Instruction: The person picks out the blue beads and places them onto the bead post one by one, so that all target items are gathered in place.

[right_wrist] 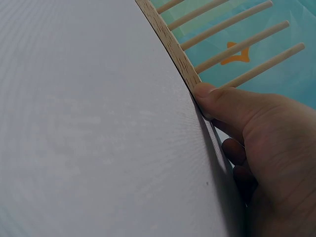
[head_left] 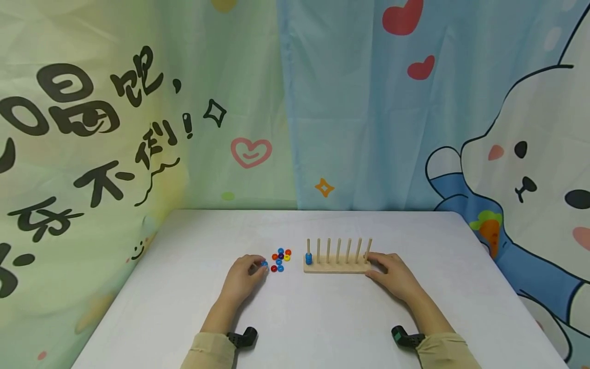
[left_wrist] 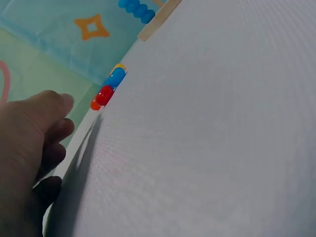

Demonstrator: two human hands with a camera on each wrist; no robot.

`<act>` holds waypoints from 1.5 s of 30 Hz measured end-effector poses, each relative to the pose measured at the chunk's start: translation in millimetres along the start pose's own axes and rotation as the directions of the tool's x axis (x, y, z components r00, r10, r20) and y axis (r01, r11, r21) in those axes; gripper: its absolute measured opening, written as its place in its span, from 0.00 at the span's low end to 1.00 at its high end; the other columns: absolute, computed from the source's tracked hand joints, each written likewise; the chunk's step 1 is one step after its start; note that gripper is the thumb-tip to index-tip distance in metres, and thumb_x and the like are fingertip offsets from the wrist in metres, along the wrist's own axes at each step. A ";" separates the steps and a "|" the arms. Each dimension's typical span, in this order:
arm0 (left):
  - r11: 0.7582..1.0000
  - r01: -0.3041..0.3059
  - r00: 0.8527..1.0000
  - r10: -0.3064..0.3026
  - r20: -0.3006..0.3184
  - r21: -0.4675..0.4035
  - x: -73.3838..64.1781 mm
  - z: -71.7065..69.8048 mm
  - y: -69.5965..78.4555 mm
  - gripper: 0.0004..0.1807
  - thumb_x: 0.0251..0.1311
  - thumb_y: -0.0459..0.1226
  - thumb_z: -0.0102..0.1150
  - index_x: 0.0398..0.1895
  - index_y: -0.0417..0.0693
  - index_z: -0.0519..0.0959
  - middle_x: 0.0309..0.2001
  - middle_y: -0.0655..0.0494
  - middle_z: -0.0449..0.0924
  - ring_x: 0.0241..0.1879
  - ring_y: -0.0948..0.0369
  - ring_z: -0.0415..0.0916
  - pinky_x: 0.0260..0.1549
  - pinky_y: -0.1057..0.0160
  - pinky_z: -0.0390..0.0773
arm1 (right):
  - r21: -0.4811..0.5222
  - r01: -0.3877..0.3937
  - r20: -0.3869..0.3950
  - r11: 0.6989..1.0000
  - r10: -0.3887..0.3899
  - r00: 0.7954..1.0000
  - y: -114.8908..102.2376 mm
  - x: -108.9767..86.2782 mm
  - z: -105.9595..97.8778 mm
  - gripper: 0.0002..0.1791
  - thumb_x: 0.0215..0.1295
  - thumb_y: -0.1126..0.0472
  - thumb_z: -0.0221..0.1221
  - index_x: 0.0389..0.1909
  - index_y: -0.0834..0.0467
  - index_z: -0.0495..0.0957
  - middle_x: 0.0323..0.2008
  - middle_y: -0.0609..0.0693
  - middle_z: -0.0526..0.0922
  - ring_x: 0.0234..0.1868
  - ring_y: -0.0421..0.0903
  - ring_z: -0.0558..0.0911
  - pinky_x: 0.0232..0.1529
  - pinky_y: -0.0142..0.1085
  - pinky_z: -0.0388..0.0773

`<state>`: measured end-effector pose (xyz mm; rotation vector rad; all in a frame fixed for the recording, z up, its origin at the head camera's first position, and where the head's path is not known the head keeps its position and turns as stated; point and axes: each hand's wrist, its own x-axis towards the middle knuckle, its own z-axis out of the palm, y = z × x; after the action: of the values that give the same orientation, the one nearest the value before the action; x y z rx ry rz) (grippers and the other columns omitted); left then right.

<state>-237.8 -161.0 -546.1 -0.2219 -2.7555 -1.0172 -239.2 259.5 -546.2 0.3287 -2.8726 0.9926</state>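
Note:
In the head view my left hand [head_left: 243,278] pinches a blue bead [head_left: 265,263] at its fingertips, just left of a loose group of beads. That bead is hidden behind the fingers [left_wrist: 49,109] in the left wrist view. My right hand [head_left: 393,272] grips the right end of a wooden peg board [head_left: 336,268], its thumb [right_wrist: 205,94] against the front edge. Several upright pegs stand in a row along the board. Blue beads [head_left: 309,259] are stacked on the leftmost peg; the other pegs are bare.
Red beads [head_left: 274,268], blue beads [head_left: 280,268], a yellow bead [head_left: 287,258] and a dark purple one [head_left: 281,255] lie between my left hand and the board. Everything rests on a white table [head_left: 322,323]. A printed curtain [head_left: 332,102] hangs behind it.

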 end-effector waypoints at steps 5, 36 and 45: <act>0.999 0.030 0.999 -0.030 -0.021 -0.015 1.4 -0.3 2.3 0.14 0.64 0.44 0.64 0.52 0.56 0.82 0.40 0.61 0.82 0.39 0.64 0.76 0.43 0.58 0.79 | -0.001 0.006 -0.001 1.000 -0.006 1.000 -0.2 -0.1 0.1 0.29 0.63 0.47 0.66 0.62 0.55 0.77 0.57 0.58 0.80 0.57 0.58 0.74 0.58 0.60 0.70; 0.971 -0.115 0.992 0.122 0.021 -0.209 38.8 -13.6 76.0 0.14 0.66 0.44 0.62 0.53 0.56 0.82 0.39 0.62 0.81 0.35 0.65 0.73 0.36 0.67 0.76 | -0.002 -0.013 0.014 1.000 0.013 1.000 1.7 -1.0 0.5 0.30 0.63 0.47 0.65 0.63 0.54 0.75 0.58 0.58 0.80 0.57 0.57 0.74 0.59 0.60 0.70; 0.960 -0.142 0.984 0.164 0.072 -0.243 48.3 -4.3 93.8 0.14 0.66 0.45 0.62 0.53 0.59 0.83 0.38 0.63 0.82 0.33 0.65 0.74 0.33 0.68 0.77 | 0.002 -0.008 0.013 1.000 0.008 1.000 2.9 0.4 0.8 0.29 0.63 0.48 0.66 0.63 0.54 0.76 0.57 0.57 0.80 0.56 0.56 0.74 0.58 0.59 0.70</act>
<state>-264.7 -89.8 -473.0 -0.5216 -2.6393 -1.3220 -240.2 261.1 -548.5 0.3252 -2.8870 0.9989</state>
